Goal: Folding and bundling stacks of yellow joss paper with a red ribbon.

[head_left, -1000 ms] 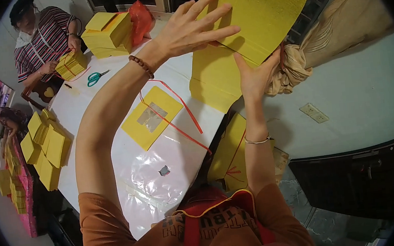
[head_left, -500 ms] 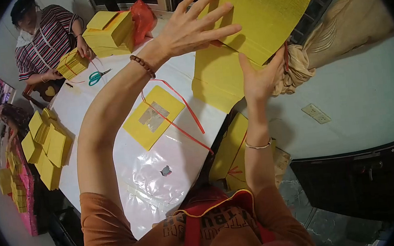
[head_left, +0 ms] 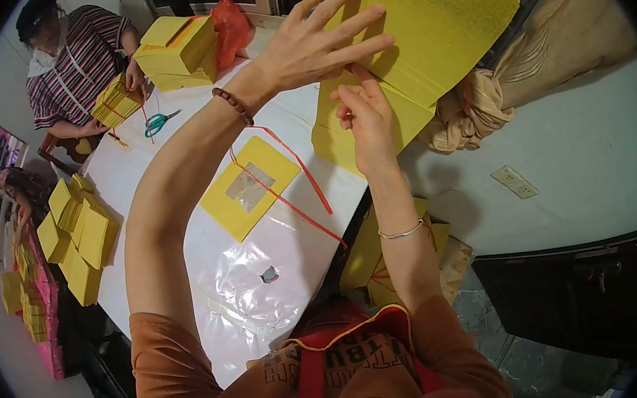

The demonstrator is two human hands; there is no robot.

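Note:
A thick, wide stack of yellow paper [head_left: 441,34] stands at the table's far right, its upper part raised over the lower yellow sheets [head_left: 331,132]. My left hand [head_left: 319,41] lies against the raised part, its fingers spread; its thumb is partly hidden. Close below it, my right hand [head_left: 368,121] is at the sheets' edge, with the index finger stretched toward my left hand and the other fingers loosely bent. Nothing shows in its grasp. Nearer me on the table lies a yellow packet [head_left: 240,226] with a clear window-like patch, crossed by a red plastic ribbon [head_left: 288,206].
A person in a striped top [head_left: 83,60] handles a tied yellow bundle [head_left: 116,103] at the far left, near green-handled scissors [head_left: 156,125]. Yellow stacks [head_left: 178,51] and a red bag [head_left: 230,35] stand behind. A knotted beige curtain [head_left: 471,111] hangs right. More yellow packets [head_left: 81,245] fill the left edge.
My right hand has moved left from the stack's right edge to below my left hand, its fingers bending. The raised paper has shifted slightly right. My left hand stays spread on it.

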